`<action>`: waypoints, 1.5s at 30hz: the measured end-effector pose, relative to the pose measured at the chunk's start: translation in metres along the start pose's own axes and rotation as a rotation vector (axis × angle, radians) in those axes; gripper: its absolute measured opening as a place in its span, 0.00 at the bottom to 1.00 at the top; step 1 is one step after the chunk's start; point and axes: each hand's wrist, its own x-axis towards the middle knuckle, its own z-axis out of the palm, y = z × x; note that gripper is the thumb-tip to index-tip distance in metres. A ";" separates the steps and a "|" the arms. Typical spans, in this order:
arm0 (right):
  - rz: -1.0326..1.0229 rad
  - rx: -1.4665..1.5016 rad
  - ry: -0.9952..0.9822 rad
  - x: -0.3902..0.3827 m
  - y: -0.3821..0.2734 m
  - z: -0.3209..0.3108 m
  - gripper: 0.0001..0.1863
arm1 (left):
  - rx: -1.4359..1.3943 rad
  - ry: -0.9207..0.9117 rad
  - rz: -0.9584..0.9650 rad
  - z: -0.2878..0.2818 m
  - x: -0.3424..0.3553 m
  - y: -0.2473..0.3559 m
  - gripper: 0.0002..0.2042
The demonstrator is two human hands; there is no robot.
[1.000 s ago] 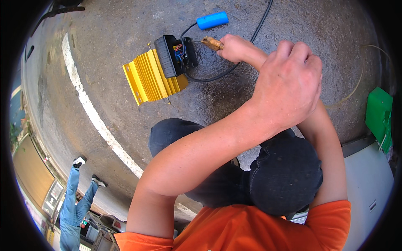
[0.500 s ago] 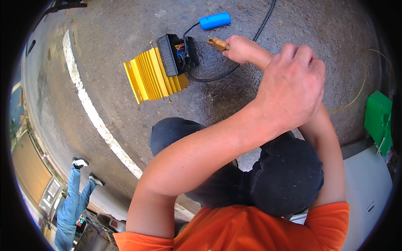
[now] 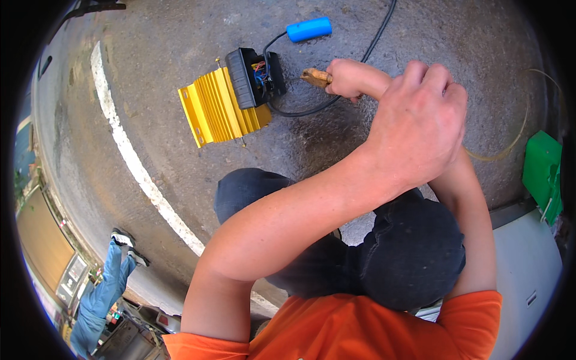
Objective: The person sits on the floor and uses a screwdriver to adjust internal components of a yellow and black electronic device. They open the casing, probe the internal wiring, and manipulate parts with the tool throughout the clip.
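My right hand [image 3: 343, 78] grips a worn, wooden-handled tool [image 3: 315, 77], its narrow end pointing left toward an open black box [image 3: 242, 78] with coloured wires inside. The box is attached to a yellow finned metal housing [image 3: 215, 108] lying on the ground. A black cable runs from the box, and a blue cylinder [image 3: 309, 29] on a lead lies just above. My left hand [image 3: 425, 117] is raised nearer the camera, fingers curled over, overlapping my right arm in the view; what they hold, if anything, is hidden.
I squat on wet pavement [image 3: 156, 72] with a white painted line [image 3: 138, 162]. A green container [image 3: 540, 171] and pale panel [image 3: 528, 258] are at right, near a thin looped line. At lower left another person's legs [image 3: 111, 276] stand near parked objects.
My right hand and tool have moved right and down, a little away from the box. My left hand shifted slightly right. The other person's legs have moved and now appear closer together.
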 end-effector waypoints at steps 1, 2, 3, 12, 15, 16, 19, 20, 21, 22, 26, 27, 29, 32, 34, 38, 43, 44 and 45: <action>-0.002 0.006 -0.014 -0.002 0.000 -0.001 0.11 | 0.000 -0.008 -0.001 0.000 0.000 0.000 0.10; -0.007 0.011 -0.031 -0.003 -0.001 -0.001 0.11 | -0.003 -0.004 0.002 0.000 0.000 0.000 0.10; -0.011 0.015 -0.038 -0.005 -0.001 -0.002 0.11 | -0.007 0.000 0.006 0.000 0.000 -0.001 0.10; -0.021 0.079 -0.088 -0.013 -0.002 -0.009 0.11 | 0.020 -0.008 0.012 0.002 0.000 -0.003 0.11; -0.030 0.113 -0.117 -0.020 0.000 -0.012 0.11 | 0.036 0.003 0.026 0.003 0.000 -0.005 0.11; -0.031 0.125 -0.126 -0.022 0.000 -0.012 0.11 | 0.041 0.007 0.032 0.004 0.000 -0.005 0.11; -0.032 0.149 -0.147 -0.029 0.004 -0.015 0.11 | 0.039 -0.014 0.031 0.006 0.002 -0.004 0.11; -0.034 0.159 -0.156 -0.030 0.005 -0.015 0.11 | 0.037 -0.015 0.034 0.007 0.002 -0.004 0.11; -0.033 0.167 -0.160 -0.031 0.006 -0.016 0.11 | 0.034 -0.016 0.037 0.008 0.002 -0.004 0.11; -0.032 0.177 -0.165 -0.032 0.007 -0.016 0.11 | 0.031 -0.017 0.040 0.009 0.002 -0.004 0.11; -0.034 0.209 -0.178 -0.034 0.010 -0.016 0.11 | 0.040 -0.021 0.041 0.010 0.003 -0.004 0.11; -0.038 0.214 -0.182 -0.034 0.009 -0.017 0.11 | 0.045 -0.022 0.040 0.011 0.003 -0.005 0.11; -0.035 0.220 -0.187 -0.035 0.008 -0.016 0.11 | 0.045 -0.022 0.035 0.010 0.003 -0.005 0.11; -0.005 0.201 -0.180 -0.035 0.005 -0.016 0.11 | 0.031 -0.023 0.028 0.010 0.004 -0.005 0.11; 0.011 0.164 -0.175 -0.028 0.007 -0.013 0.12 | 0.019 -0.024 0.028 0.010 0.005 -0.004 0.11; -0.021 0.035 -0.109 -0.018 0.001 -0.010 0.13 | 0.002 -0.007 -0.002 0.008 0.004 -0.004 0.08; -0.018 0.093 -0.007 0.003 0.005 0.000 0.14 | -0.004 0.024 -0.045 0.008 0.005 -0.004 0.04; -0.021 0.110 0.021 0.007 0.006 0.000 0.14 | 0.012 0.022 -0.036 0.008 0.005 -0.004 0.04; -0.010 0.136 0.061 0.011 0.007 0.002 0.14 | 0.024 0.013 -0.025 0.008 0.006 -0.004 0.04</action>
